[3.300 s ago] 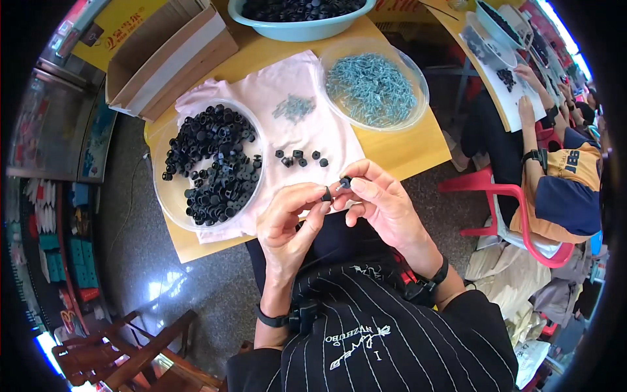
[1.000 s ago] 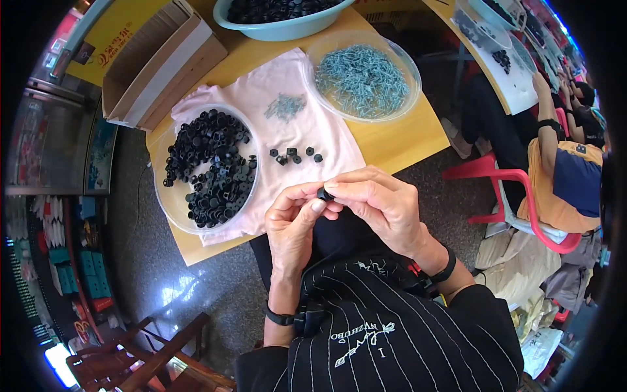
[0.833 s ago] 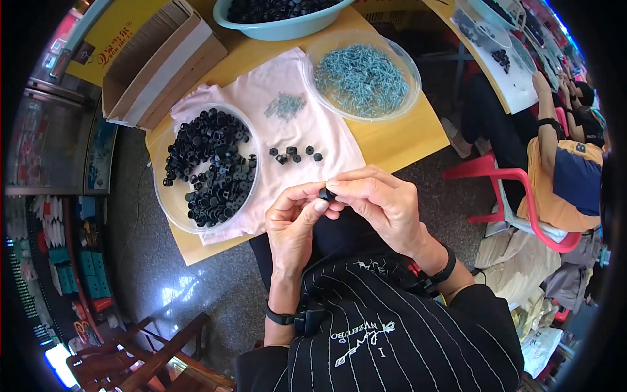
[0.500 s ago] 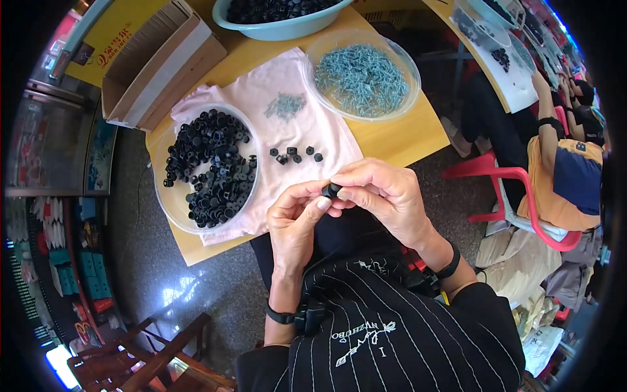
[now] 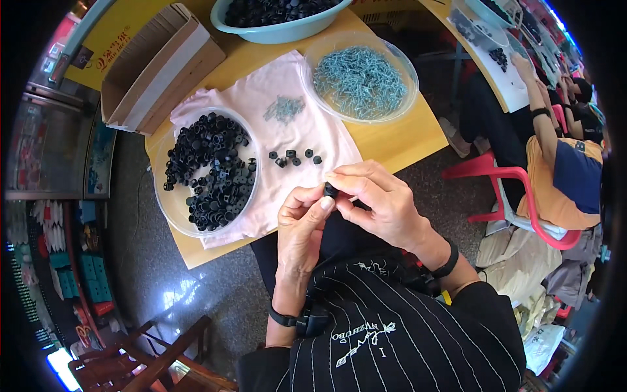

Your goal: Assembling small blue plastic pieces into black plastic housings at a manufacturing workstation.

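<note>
Two black pieces [image 5: 330, 190], apart seconds ago, now seem joined, left hand [image 5: 302, 223] and right hand [image 5: 384, 204] pinching them in closed grips.

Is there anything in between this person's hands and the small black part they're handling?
Nothing visible: the bare left hand and bare right hand both pinch the small black plastic-looking part directly. The loose, chunky black pieces lie on the pale pink fabric cloth beyond the hands, apart from them.
</note>
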A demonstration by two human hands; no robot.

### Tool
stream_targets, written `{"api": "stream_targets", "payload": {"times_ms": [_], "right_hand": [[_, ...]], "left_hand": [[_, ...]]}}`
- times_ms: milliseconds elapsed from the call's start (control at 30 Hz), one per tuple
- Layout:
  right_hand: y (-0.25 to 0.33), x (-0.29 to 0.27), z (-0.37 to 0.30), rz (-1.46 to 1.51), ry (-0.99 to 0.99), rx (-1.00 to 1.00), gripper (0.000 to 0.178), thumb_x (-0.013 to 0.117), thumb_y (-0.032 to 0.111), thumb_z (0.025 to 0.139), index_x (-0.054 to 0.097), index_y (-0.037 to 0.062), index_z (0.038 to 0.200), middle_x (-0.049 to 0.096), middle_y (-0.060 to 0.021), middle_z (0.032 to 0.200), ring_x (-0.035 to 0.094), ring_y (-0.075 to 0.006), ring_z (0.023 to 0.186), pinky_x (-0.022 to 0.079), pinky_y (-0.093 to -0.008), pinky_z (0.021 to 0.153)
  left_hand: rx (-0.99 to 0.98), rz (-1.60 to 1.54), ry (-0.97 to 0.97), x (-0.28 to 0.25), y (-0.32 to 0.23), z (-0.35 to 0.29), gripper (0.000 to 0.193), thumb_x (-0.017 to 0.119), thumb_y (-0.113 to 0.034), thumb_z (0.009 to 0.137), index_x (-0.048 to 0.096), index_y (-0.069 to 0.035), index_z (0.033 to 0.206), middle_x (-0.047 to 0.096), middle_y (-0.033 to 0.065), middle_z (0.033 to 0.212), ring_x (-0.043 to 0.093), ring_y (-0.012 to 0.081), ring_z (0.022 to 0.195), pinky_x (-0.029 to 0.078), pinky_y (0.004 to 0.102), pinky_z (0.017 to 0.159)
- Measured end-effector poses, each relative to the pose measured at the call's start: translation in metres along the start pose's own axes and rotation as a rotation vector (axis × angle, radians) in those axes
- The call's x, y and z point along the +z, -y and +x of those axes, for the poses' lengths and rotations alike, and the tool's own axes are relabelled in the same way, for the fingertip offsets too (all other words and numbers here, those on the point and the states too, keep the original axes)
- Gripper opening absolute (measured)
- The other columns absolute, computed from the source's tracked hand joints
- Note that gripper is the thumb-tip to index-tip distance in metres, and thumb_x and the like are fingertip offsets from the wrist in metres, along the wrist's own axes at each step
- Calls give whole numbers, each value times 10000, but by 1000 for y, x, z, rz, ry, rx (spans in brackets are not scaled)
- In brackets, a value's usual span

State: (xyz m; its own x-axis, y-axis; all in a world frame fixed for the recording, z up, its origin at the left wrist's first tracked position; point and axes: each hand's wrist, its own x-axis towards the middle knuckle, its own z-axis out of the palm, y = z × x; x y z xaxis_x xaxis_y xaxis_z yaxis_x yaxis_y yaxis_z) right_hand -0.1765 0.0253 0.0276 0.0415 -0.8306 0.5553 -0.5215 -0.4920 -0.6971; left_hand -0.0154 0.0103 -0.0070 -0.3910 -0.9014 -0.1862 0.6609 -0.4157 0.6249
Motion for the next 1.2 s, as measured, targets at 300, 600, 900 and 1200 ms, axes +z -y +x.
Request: {"api": "stream_targets", "payload": {"times_ms": [300,600,900,1200], "right_hand": [[-7,7,-4,-83,-61,-122,311,748,-30,698,681,-18,1001,666,-116,1006,662,-252,888,550,-314,761],[-13,5,-6,-54,-58,-99,309,744,-32,711,670,-24,1011,661,-126,993,660,-261,881,551,-322,752],[-6,-7,1,72,56,82,266,704,-34,776,655,-20,1037,665,-127,999,666,-247,878,558,-316,733],[-10,-20,8,231,156,122,178,678,12,845,668,-22,1019,689,-138,1020,675,-249,894,555,-309,751]], "left_hand": [[45,5,-58,5,6,-2,145,683,32,856,675,-23,990,694,101,1034,656,143,937,535,297,865],[46,57,-103,9,9,-1,160,679,32,863,668,-8,1017,689,84,1023,650,134,930,531,286,859],[151,150,-64,10,7,1,175,682,49,855,665,2,1023,682,100,1037,651,153,955,533,302,888],[222,257,-33,8,2,-1,204,683,93,828,671,24,1020,663,123,1067,657,180,965,547,321,912]]}}
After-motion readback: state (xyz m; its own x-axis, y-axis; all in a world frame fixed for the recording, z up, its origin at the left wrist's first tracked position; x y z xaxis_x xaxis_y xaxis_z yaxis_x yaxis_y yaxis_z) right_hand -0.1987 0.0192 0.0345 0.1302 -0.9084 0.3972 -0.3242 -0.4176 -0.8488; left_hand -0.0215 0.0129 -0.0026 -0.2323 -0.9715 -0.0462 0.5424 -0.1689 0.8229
